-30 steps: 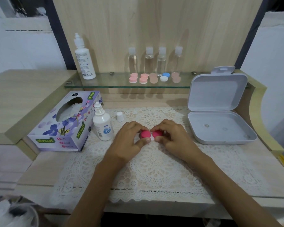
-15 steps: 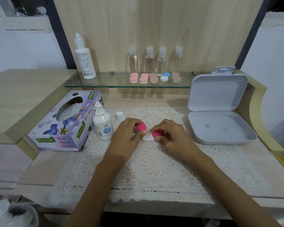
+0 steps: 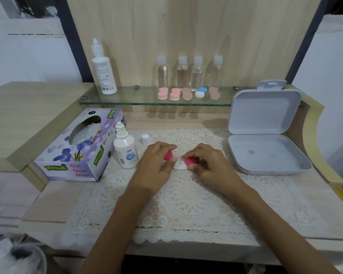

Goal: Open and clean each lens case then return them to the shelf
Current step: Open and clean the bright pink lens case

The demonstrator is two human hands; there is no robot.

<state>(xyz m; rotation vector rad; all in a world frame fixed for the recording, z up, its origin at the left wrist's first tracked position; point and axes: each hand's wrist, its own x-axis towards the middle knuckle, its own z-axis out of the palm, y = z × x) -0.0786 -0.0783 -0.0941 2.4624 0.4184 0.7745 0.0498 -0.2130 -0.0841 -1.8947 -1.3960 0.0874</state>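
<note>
Our left hand [image 3: 156,164] pinches a loose round pink cap [image 3: 168,155] at ten o'clock of the white plastic lens case [image 3: 179,166], gripped on the lace mat [image 3: 186,204] by our right hand [image 3: 211,165] around its other pink cap [image 3: 191,161]. A slack pinch could let the loose one roll away.

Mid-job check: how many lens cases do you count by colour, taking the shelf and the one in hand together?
Pale pink round plastic lens cases: 2
Beige round plastic lens cases: 2
Blue-and-white round plastic lens case: 1
Magenta-capped white plastic lens case, one cap off: 1
Total: 6
</note>
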